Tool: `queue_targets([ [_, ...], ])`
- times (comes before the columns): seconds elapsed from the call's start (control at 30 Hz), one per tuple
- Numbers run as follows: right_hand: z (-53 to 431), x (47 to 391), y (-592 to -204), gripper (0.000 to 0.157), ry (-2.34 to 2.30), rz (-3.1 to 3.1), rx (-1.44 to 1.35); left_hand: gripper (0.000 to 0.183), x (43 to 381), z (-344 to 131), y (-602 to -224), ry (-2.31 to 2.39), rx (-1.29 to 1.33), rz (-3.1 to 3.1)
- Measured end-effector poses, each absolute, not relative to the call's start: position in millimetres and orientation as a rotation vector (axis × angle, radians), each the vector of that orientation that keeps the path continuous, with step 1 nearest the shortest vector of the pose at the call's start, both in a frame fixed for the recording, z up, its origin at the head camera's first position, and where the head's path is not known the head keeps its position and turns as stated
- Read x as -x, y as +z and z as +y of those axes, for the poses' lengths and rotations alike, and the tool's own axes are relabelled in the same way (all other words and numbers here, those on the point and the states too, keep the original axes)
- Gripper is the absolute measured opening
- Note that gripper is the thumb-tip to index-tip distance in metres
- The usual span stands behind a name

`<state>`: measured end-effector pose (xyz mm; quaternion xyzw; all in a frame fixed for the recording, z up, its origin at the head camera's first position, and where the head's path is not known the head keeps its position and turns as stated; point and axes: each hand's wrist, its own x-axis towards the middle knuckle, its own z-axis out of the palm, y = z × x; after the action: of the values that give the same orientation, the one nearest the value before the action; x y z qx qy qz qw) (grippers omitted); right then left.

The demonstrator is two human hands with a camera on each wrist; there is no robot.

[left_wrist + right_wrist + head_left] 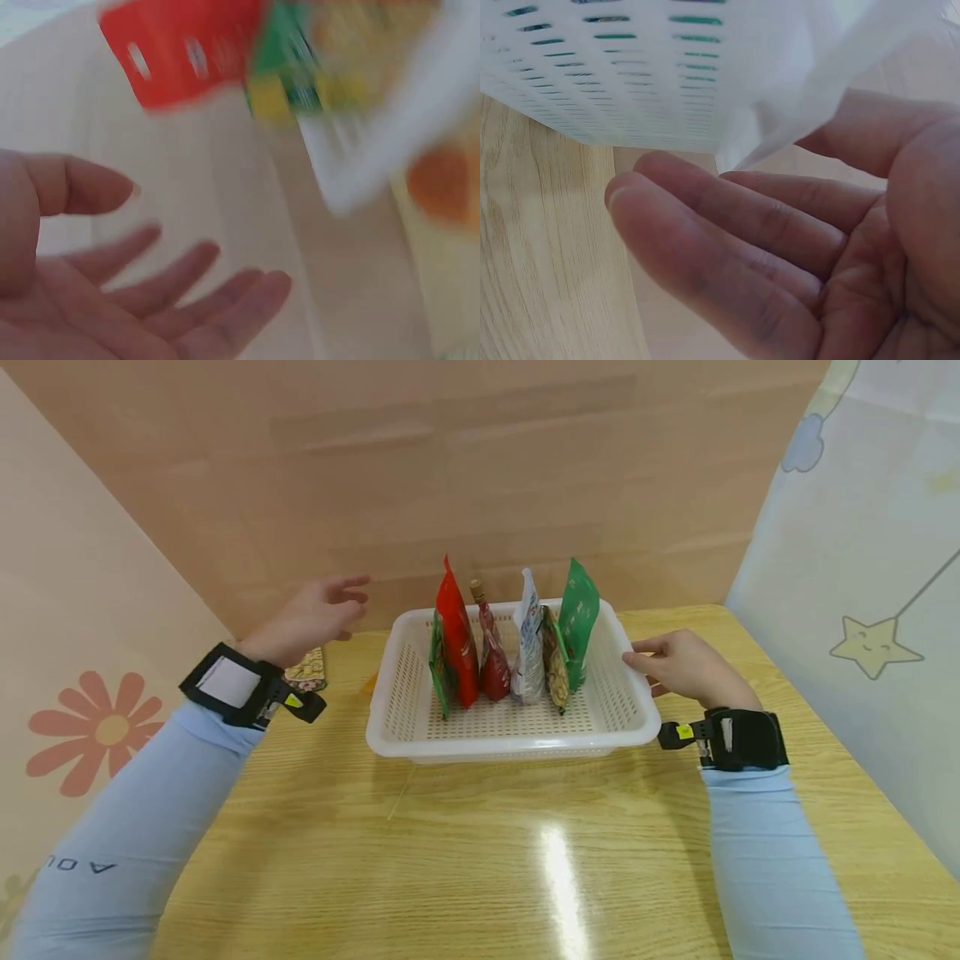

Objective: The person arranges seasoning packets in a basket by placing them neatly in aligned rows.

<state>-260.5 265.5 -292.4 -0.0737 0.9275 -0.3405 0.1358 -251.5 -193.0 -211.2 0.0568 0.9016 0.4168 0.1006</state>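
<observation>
A white plastic basket [495, 745] with slotted walls stands on the table. Several packets are upright inside it: a red packet [456, 639], a dark red bag tied at its neck [493, 668], a whitish clear packet [529, 652], a packet of tan pieces [557, 672] and a green packet [579, 614]. Another green-edged packet [439, 668] leans beside the red one. My right hand [678, 667] holds the basket's right rim, thumb above and fingers underneath. My left hand [318, 614] hovers off the basket's left side, fingers spread apart, holding nothing.
A patterned packet [309, 670] lies on the table, partly hidden by my left wrist. Something orange [370, 683] shows beside the basket's left wall. Brown paper [525, 468] covers the back, and printed panels stand at both sides.
</observation>
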Motion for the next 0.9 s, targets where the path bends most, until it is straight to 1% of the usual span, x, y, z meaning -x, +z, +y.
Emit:
queue_targets([
  [0.07,266.8,260.4,-292.1,0.075,-0.977,2.691,0.214,0.058,252.6,-206.4,-213.9,1.072,-0.215,2.807],
  [0.13,268.4,260.2,-292.0,0.075,-0.970,2.695,0.211,0.055,257.1,-218.2,-224.8,0.933,-0.248,2.906],
  [0.27,272.6,259.4,-292.7,0.074,-0.964,2.704,0.207,0.052,273.0,-231.9,-263.9,0.789,-0.191,2.950],
  [0.43,276.0,258.7,-295.2,0.072,-0.959,2.721,0.213,0.063,290.6,-230.2,-314.7,0.715,-0.056,2.868],
  [0.5,275.9,258.2,-296.1,0.071,-0.965,2.720,0.211,0.069,295.6,-226.1,-329.6,0.680,-0.011,2.851],
  [0.57,275.3,257.7,-296.8,0.070,-0.967,2.723,0.213,0.071,299.7,-221.9,-342.6,0.655,0.035,2.851],
  [0.73,273.4,256.0,-296.5,0.068,-0.964,2.725,0.219,0.070,304.2,-214.4,-364.8,0.527,0.090,2.884],
  [0.9,272.3,255.5,-296.0,0.067,-0.945,2.731,0.217,0.069,302.0,-210.6,-374.7,0.415,0.119,2.930],
])
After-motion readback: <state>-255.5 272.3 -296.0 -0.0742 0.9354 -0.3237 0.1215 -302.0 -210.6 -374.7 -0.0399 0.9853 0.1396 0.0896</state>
